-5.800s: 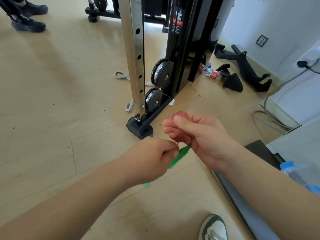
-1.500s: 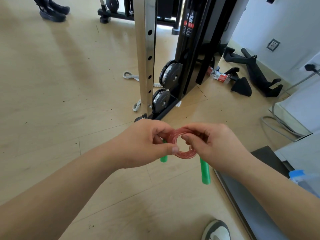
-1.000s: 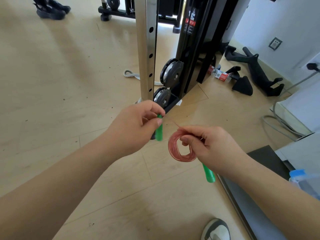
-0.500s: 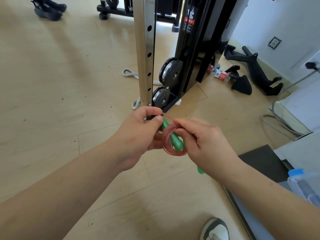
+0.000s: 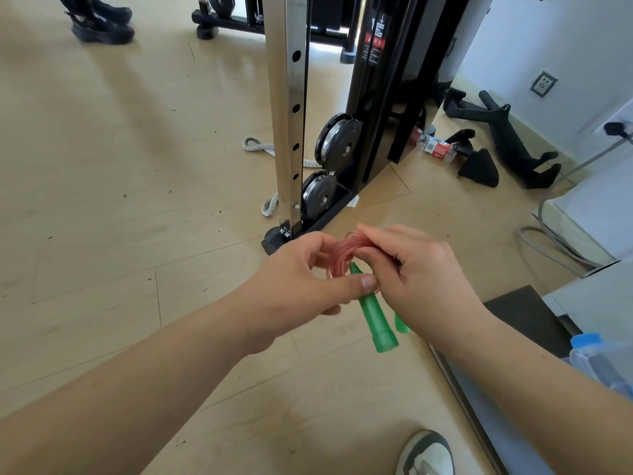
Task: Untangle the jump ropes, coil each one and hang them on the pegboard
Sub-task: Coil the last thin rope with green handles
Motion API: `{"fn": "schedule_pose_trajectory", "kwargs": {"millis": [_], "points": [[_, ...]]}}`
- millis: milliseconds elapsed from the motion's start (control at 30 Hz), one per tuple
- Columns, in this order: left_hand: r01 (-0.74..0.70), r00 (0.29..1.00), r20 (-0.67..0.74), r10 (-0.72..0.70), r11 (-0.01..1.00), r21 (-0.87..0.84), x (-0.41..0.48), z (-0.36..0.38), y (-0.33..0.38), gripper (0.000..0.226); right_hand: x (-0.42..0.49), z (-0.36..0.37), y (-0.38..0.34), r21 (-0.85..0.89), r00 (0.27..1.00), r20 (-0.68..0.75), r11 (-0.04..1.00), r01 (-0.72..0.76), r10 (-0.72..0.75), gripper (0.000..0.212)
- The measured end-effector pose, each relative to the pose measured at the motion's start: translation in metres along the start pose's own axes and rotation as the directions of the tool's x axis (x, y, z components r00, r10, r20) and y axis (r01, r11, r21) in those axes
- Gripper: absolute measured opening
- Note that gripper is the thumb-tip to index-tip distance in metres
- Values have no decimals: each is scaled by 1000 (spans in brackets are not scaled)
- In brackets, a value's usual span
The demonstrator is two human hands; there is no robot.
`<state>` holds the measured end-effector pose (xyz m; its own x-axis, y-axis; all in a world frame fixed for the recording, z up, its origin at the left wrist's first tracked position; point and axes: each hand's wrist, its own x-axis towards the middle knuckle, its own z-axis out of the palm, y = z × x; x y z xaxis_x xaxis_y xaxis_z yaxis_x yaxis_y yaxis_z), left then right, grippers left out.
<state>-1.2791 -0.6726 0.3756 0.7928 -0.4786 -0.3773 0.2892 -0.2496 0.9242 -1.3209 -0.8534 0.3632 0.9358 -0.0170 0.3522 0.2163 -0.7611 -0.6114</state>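
Both hands meet near the middle of the view, above the pale wooden floor (image 5: 102, 173). The left hand (image 5: 301, 282) is curled, w/ its thumb pressing the tapered green plastic handle (image 5: 375, 320) near the narrow top end. From the thumb the handle hangs toward 5 o'clock.

The right hand (image 5: 421, 279) is curled too and pinches the thin red plastic jump rope (image 5: 342, 253), which is wound in a small tight coil between the two hands (the left fingers also reach behind the coil, but how they hold it I cannot tell). A second green handle (image 5: 401, 325) shows only its end, just below the right hand and beside the first one.

At 12 o'clock from the hands stands a shiny steel post w/ holes (image 5: 289, 114), and just right of it are two black pulley wheels (image 5: 337, 142). A grey braided rope (image 5: 270, 150) lies on the floor behind the post. At approx. 2 o'clock, near the wall, lie black machine grips (image 5: 507, 138) and a small bottle w/ red label (image 5: 433, 145). Black shoes (image 5: 102, 25) are far off at 11 o'clock, a white shoe (image 5: 426, 454) at 5 o'clock and a clear bottle w/ blue cap (image 5: 596, 354) at 4 o'clock.
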Motion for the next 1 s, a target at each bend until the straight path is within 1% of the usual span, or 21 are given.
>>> {"fn": "schedule_pose_trajectory", "kwargs": {"millis": [67,133,233,300,367,400,433,467,500,533,633,700,733,767,833,933,1000], "points": [[36,999,20,-34,996,-80,-1,2,2,34,0,1,0,-5,1000,26,1000,0,0,27],[43,997,65,-40,998,-55,-2,3,4,40,0,-1,3,-38,999,36,999,7,-6,20],[67,994,73,-78,988,138,-2,-2,6,57,1,-4,10,-96,998,51,995,-17,22,12],[38,996,67,-64,939,342,1,-9,5,65,1,-4,12,-118,997,69,992,-37,45,11],[-61,997,66,29,820,569,2,-16,5,64,1,-4,11,-123,994,93,991,-53,65,11],[-123,992,61,112,722,681,3,-19,4,58,2,-3,10,-116,992,100,991,-64,76,10],[-171,976,54,211,589,790,5,-21,3,50,2,-4,8,-102,991,100,992,-75,86,10],[-197,949,53,309,454,869,8,-24,1,40,3,-5,6,-84,990,100,993,-88,96,10],[-204,922,54,384,360,910,11,-26,-2,32,4,-6,4,-70,988,105,992,-105,112,11],[-205,903,50,426,328,922,13,-27,-4,26,3,-6,2,-64,983,120,989,-129,136,12],[-228,878,58,475,309,923,15,-27,-11,19,2,-3,-1,-80,954,196,973,-215,227,17],[-257,849,99,519,242,936,15,-26,-12,11,1,-1,-1,-104,944,209,966,-236,254,20],[-264,847,113,519,227,937,15,-25,-13,11,1,0,0,-110,944,205,965,-239,257,22],[-267,862,119,493,240,933,15,-24,-15,13,1,-1,0,-110,946,196,965,-240,257,22],[-284,892,126,434,320,904,17,-22,-17,15,1,-3,1,-101,951,161,963,-249,262,19],[-275,896,65,439,432,859,17,-19,-16,23,0,-7,0,-77,949,126,956,-282,290,19],[-272,904,44,425,491,827,15,-19,-14,27,1,-7,0,-86,953,144,963,-256,266,16]]}}
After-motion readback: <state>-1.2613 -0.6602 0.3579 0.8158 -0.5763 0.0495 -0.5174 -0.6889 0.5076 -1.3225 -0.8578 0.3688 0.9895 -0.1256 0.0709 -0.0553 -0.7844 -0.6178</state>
